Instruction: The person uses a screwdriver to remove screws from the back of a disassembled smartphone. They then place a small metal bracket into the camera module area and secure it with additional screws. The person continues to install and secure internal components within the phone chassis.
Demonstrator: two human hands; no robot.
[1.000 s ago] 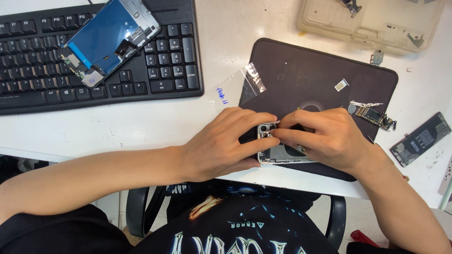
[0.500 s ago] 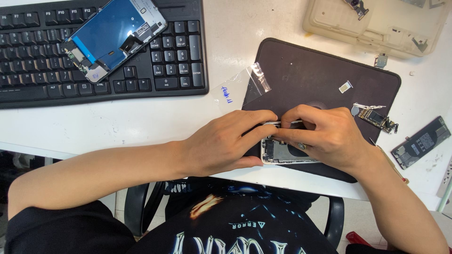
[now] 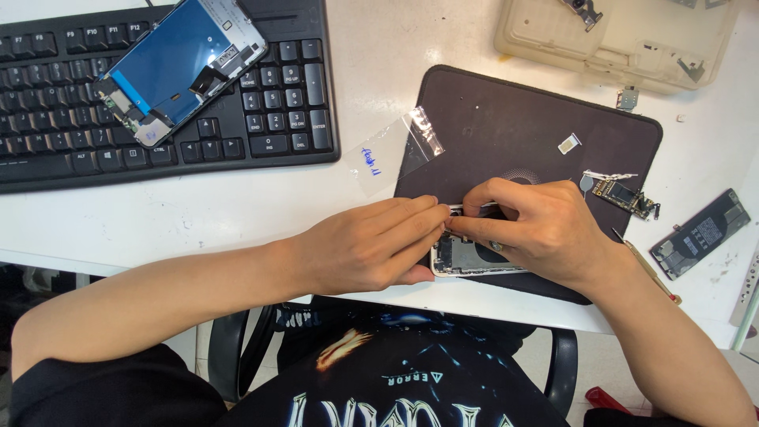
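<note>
Nearest to you, your left hand (image 3: 371, 245) and right hand (image 3: 538, 229) meet over the opened silver phone housing (image 3: 466, 257), which lies at the near edge of the dark rectangular work mat (image 3: 490, 126) on the white table (image 3: 198, 209). Your left hand's fingers are stretched out together, their tips pressing on the housing's upper left corner. Your right hand is curled over the housing, thumb and forefinger pinched at the same corner; whether they grip some small part there, you cannot tell, since the hands hide it.

Just right of your right wrist, a thin wooden-handled tool (image 3: 648, 269) lies on the table. Beyond it, a small green circuit board (image 3: 624, 196) rests at the mat's right edge, and a dark flat battery (image 3: 700, 233) lies well apart on the table.

Further out, a clear plastic bag (image 3: 387, 150) overlaps the mat's left edge. A tiny white tray piece (image 3: 568, 143) sits on the mat.

Farthest away, a detached phone screen with blue backing (image 3: 178, 67) lies tilted on the black keyboard (image 3: 285, 119), and a translucent beige parts tray (image 3: 617, 39) stands at the far right.
</note>
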